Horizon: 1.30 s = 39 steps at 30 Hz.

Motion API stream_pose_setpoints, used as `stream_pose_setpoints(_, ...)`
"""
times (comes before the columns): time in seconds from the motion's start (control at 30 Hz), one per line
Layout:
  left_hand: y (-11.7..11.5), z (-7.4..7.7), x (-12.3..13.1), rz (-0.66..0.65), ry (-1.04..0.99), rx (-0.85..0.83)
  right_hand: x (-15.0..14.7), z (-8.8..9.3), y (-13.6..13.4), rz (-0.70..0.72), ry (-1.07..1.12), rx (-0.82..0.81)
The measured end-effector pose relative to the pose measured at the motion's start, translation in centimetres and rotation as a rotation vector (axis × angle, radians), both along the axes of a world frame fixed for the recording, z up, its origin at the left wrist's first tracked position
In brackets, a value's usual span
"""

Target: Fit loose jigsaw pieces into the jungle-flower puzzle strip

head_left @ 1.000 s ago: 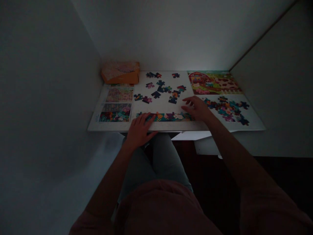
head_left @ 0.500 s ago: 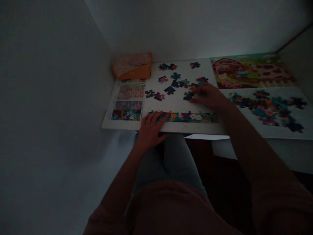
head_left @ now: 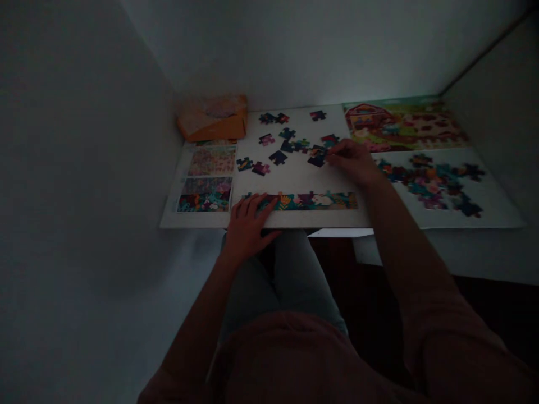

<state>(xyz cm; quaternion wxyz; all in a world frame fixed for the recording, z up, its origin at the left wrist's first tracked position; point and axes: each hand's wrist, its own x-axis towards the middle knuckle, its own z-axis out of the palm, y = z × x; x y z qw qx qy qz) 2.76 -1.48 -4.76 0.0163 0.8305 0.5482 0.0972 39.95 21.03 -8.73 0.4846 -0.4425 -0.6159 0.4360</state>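
Right hand (head_left: 351,163) is up on the white board (head_left: 295,178), fingers bunched together right at a dark puzzle piece (head_left: 316,160), and in this light I can't tell if it's actually pinching it. Left hand (head_left: 248,223) sits flat with fingers spread on the left end of a joined puzzle strip (head_left: 303,201) along the board's near edge. Loose pieces (head_left: 278,157) lie scattered around, with a heap of pieces (head_left: 429,182) off right, under a farm picture (head_left: 404,126), and an orange box (head_left: 213,120) in the back corner.
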Motion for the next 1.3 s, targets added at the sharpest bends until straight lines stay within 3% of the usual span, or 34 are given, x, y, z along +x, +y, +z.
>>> stream_pose_setpoints(0.13, 0.2, 0.1, 0.0, -0.014, -0.017, 0.056, -0.1, 0.0, 0.8, -0.09, 0.057, -0.002)
stream_pose_setpoints(0.4, 0.2, 0.5, 0.0, -0.029, -0.005, 0.079, -0.5, 0.3, 0.9, -0.089, 0.113, -0.008)
stream_pose_setpoints(0.63, 0.3, 0.4, -0.1, -0.018, -0.001, 0.077, -0.8, -0.4, 1.6, -0.058, 0.2, -0.044)
stream_pose_setpoints(0.97, 0.3, 0.7, 0.1, 0.001, -0.041, 0.043, -0.7, -1.1, 2.7, -0.173, 0.325, -0.089)
stream_pose_setpoints(1.1, 0.3, 0.3, 0.0, -0.019, -0.035, 0.089, -1.0, -0.5, 2.0, -0.173, 0.225, -0.07)
stream_pose_setpoints(1.3, 0.1, 0.5, 0.3, -0.001, -0.045, 0.09, -1.6, -0.1, 0.4, 0.032, -0.141, 0.051)
